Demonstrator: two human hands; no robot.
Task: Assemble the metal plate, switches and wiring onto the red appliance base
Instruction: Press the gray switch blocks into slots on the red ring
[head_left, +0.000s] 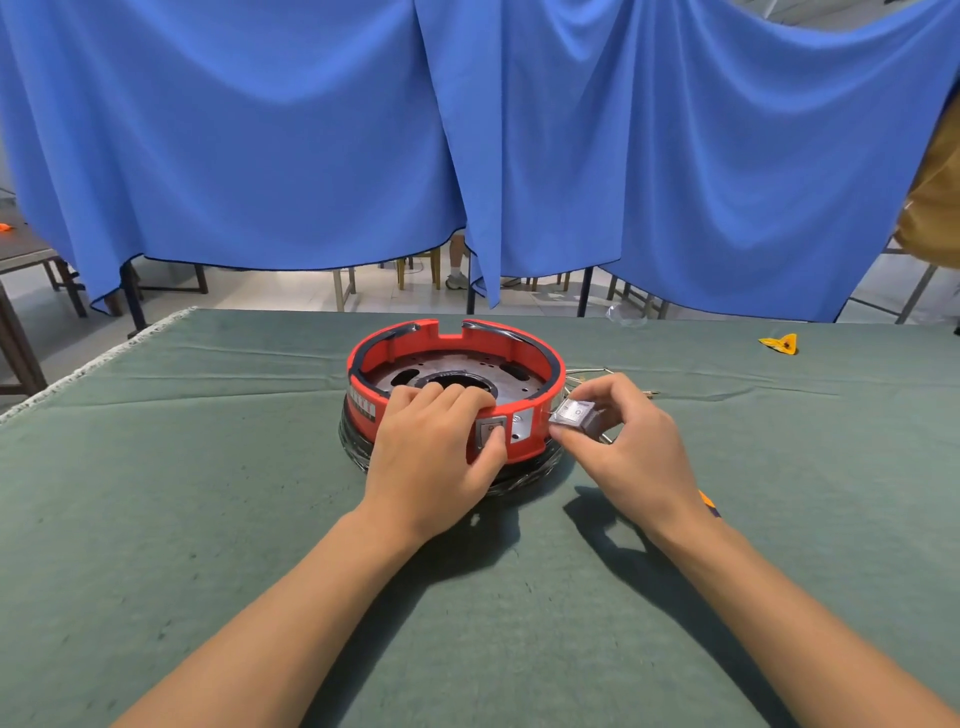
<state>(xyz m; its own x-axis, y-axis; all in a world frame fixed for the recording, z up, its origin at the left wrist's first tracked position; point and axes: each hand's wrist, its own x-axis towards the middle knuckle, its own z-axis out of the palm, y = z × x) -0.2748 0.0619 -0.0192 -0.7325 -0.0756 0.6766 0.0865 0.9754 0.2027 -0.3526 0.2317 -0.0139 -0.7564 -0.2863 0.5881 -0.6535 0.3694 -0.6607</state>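
Observation:
The round red appliance base (530, 343) stands on the green table cloth, with a dark perforated metal plate (511, 382) lying inside it. One grey switch (490, 432) sits in an opening of the near wall. Beside it an open slot (521, 425) shows bare metal. My left hand (436, 452) grips the near rim, fingers curled over the top and thumb pressing by the fitted switch. My right hand (623, 441) pinches a second grey switch (575, 415) just right of the base. Thin wires (589, 371) trail behind that hand.
The green cloth-covered table (208, 493) spreads wide around the base. A small yellow-orange scrap (779, 343) lies at the far right. Blue curtains (311, 145) hang behind the table's far edge, with chair legs and a person's leg visible beneath them.

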